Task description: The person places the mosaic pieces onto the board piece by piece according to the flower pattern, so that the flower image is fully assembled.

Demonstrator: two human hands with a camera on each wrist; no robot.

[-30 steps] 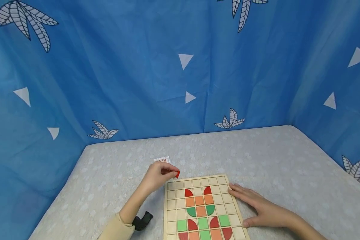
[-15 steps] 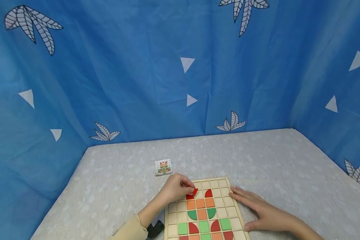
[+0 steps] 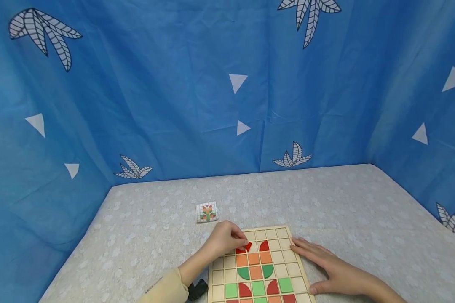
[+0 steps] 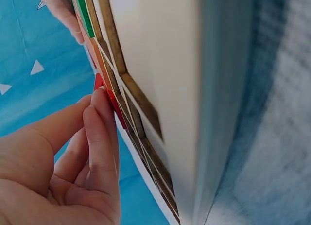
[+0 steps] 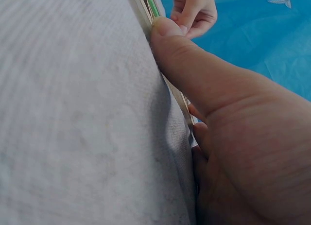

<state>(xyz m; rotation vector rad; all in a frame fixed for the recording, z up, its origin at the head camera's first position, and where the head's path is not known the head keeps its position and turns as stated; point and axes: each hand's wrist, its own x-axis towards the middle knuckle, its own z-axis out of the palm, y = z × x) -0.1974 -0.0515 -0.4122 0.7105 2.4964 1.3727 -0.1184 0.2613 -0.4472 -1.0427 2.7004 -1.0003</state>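
Between thumb and fingertips, my left hand (image 3: 225,240) pinches a small red triangular tile (image 3: 249,246) low over the wooden grid board (image 3: 288,255). The tile is in the upper part of the board, between two red quarter-round tiles, the right one (image 3: 264,245) in full view and the left one partly behind my fingers. In the left wrist view the red triangle (image 4: 98,81) pokes out past the fingertips. My right hand (image 3: 331,267) rests with extended fingers and thumb along the board's right edge; the right wrist view shows its thumb (image 5: 167,30) at the rim.
Orange, green and red tiles (image 3: 256,272) fill several cells lower on the board. Behind the board lies a small pattern card (image 3: 206,211) on the pale patterned tablecloth (image 3: 148,227). A blue curtain (image 3: 189,92) surrounds the table's far side.
My left hand has carried the red triangle from beyond the board's upper left corner, right and down over the top cells, uncovering the pattern card. The right hand stays at the edge.
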